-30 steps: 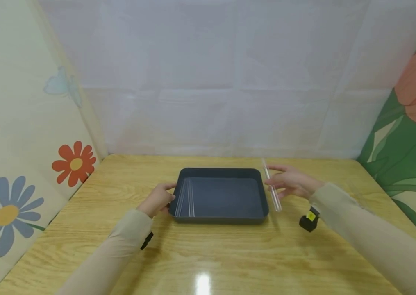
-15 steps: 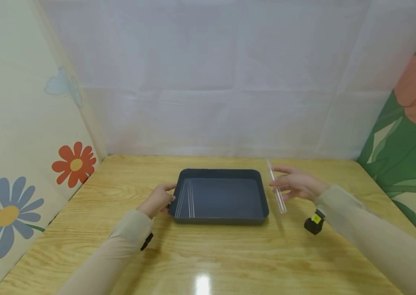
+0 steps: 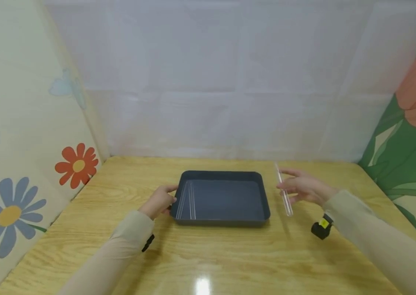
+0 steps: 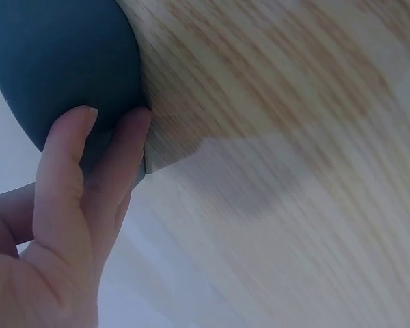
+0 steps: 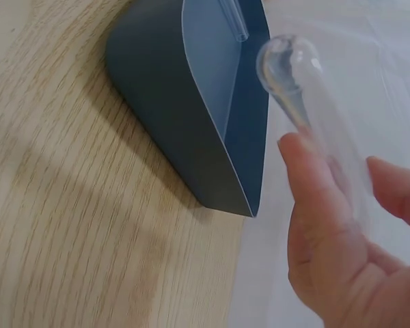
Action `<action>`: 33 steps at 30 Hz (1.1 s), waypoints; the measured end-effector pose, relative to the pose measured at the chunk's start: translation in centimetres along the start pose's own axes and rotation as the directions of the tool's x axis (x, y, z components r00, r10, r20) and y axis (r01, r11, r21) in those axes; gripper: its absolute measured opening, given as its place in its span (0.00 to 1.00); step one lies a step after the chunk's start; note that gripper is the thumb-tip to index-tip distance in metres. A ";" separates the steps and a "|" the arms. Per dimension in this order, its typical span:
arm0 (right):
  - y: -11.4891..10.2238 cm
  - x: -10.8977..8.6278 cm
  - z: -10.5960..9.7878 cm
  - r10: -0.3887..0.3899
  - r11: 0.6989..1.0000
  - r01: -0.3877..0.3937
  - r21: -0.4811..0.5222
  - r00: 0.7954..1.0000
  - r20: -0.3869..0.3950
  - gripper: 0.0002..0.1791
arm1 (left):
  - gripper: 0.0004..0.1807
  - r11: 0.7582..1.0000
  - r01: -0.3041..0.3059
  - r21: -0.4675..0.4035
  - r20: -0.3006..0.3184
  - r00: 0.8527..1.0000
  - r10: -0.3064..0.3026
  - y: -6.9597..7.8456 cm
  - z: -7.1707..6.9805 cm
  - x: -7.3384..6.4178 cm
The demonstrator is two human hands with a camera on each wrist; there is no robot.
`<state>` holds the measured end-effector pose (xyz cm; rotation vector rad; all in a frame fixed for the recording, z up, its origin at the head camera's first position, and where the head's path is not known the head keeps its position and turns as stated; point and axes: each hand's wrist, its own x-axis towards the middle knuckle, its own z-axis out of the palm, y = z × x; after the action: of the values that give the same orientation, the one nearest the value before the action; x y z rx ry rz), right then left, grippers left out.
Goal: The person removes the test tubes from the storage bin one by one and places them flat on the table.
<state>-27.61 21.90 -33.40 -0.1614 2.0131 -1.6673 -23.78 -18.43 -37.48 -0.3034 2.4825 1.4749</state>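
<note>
A dark blue-grey rectangular tray point(image 3: 222, 223) stands on the wooden table. My left hand point(image 3: 157, 201) grips its left side; in the left wrist view two fingertips point(image 4: 72, 126) lie against the outer wall point(image 4: 68, 55). To the right of the tray, my right hand point(image 3: 307, 188) pinches a clear test tube point(image 3: 284, 197) between thumb and fingers, held tilted above the table. The tube's rounded end point(image 5: 290, 65) shows in the right wrist view. Inside the tray, at its left, two slim clear tubes point(image 3: 192, 200) lie lengthwise, close together.
The wooden table point(image 3: 208, 254) reaches back to a white cloth backdrop point(image 3: 208, 82). Flower-printed panels point(image 3: 16, 123) stand at the left and right sides. A black wrist device with a yellow mark point(image 3: 321, 229) hangs under the right sleeve.
My right hand has moved to the right with the test tube, away from the tray's right edge. The left hand and tray have stayed in place, with a slight shift of the whole view.
</note>
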 end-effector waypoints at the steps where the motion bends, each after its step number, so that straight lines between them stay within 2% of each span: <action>1: 0.0 -0.1 -0.1 0.001 1.000 -0.001 0.002 1.000 -0.005 0.43 | 0.29 1.000 -0.002 0.000 0.002 1.000 0.002 0.0 -0.1 0.0; 10: 0.2 -0.6 -0.8 -0.014 1.000 0.013 -0.023 0.999 -0.032 0.44 | 0.30 1.000 -0.019 -0.017 -0.016 1.000 0.019 0.2 -0.2 0.1; 19: 1.0 -1.3 -1.4 0.008 0.999 -0.010 -0.042 0.998 -0.062 0.43 | 0.29 1.000 -0.006 -0.011 0.001 1.000 0.006 0.0 -0.1 -0.1; 28: 1.0 -1.4 -2.0 -0.004 0.999 0.002 -0.040 0.999 -0.048 0.44 | 0.30 1.000 -0.016 -0.019 -0.019 1.000 0.015 0.1 -0.2 -0.2; 33: 1.2 -1.6 -2.3 0.003 0.999 -0.004 -0.035 0.999 -0.044 0.45 | 0.29 0.999 -0.014 -0.033 -0.009 1.000 0.013 -0.1 0.0 -0.2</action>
<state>-26.95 24.84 -33.80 -0.1348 2.0745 -1.6475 -23.51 -18.49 -37.49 -0.3006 2.4742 1.5247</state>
